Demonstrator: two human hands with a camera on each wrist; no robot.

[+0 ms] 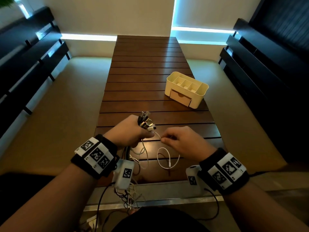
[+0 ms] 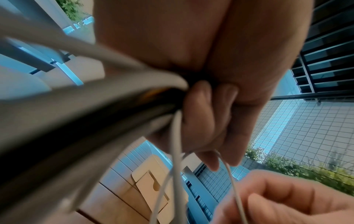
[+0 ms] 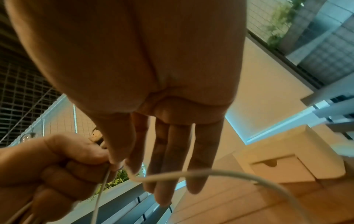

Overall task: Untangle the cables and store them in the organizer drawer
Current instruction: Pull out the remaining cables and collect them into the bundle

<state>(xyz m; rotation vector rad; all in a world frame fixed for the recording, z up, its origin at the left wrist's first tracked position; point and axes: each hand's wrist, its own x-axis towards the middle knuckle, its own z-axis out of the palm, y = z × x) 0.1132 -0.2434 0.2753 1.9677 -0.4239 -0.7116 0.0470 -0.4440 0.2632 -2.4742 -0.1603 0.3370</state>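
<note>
Cables [image 1: 145, 122] bunched in your left hand [image 1: 132, 131]; right hand [image 1: 180, 141] pinches the white cable [image 1: 164, 158] just beside it (drawer [image 1: 180, 97] shut, far right).

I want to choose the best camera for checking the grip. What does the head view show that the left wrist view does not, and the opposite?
Only the head view shows the whole cream organizer with its top compartments, the plug ends sticking up from the left hand, and the white cable looping on the table.

Only the left wrist view shows, from beneath, the fingers curled round the cable bundle.

Both show the right hand pinching the white cable, and the shut drawer.
</note>
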